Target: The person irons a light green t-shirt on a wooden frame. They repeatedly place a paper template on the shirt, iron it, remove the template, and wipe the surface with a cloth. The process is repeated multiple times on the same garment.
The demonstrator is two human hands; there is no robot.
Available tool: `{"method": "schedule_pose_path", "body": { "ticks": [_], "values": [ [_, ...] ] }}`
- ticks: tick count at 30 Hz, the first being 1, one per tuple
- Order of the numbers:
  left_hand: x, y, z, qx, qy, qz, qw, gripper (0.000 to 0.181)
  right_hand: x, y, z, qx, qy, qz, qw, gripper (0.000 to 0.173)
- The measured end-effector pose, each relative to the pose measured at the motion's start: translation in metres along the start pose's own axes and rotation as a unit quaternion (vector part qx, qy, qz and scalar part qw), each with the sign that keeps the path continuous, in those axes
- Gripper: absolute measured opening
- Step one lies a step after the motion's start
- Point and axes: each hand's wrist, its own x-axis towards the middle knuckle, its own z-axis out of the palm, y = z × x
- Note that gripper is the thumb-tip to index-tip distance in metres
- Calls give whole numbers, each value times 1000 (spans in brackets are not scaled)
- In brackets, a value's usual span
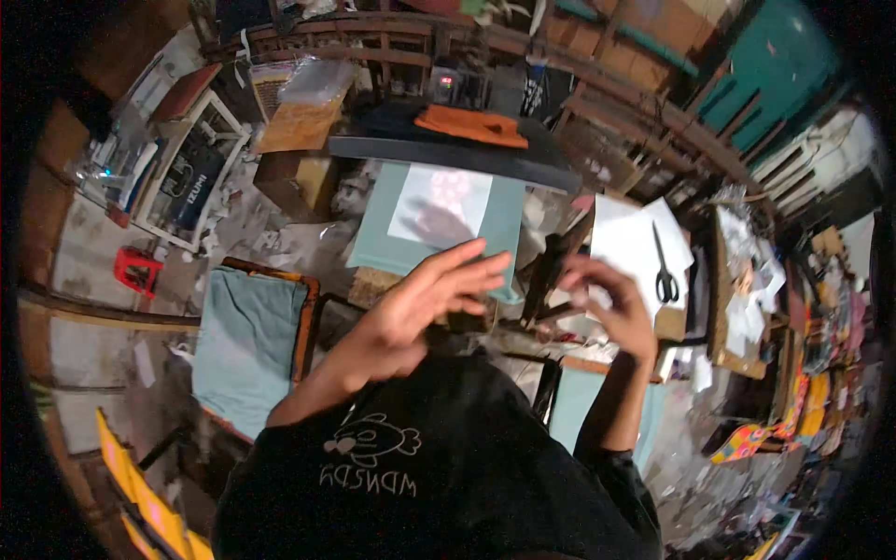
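My left hand (441,301) is raised in front of my chest, its fingers spread and nothing in them. Below and beyond it lies a grey-green fabric piece (374,231), reaching under the dark slab of a heat press (455,159). On that fabric rests a white sheet (476,189) with a pale pink print, partly in the hand's shadow. To the right, my right hand (619,308) hovers blurred, fingers curved and apart, with no object visible in it. It is nearest to the white papers (623,227), on which black-handled scissors (665,273) lie.
Orange cloth (472,126) lies on the press, before a control box with a lit red display (446,82). Green fabric (245,343) is stacked at left, more green fabric (570,406) at right. A red plastic stool (138,271) stands on the littered floor.
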Motion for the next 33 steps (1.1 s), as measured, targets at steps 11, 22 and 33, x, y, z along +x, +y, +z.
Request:
{"method": "schedule_pose_path", "body": {
  "ticks": [11,22,33],
  "values": [
    [-108,154,-61,27,-87,514,853,58,333,-215,-24,-513,279,-374,720,56],
    [-164,139,-185,-286,-84,478,826,52,466,-205,-29,-635,267,-94,719,86],
    [-163,122,-198,-430,2,371,823,29,217,-153,208,-443,-43,206,872,57]
  ]
}}
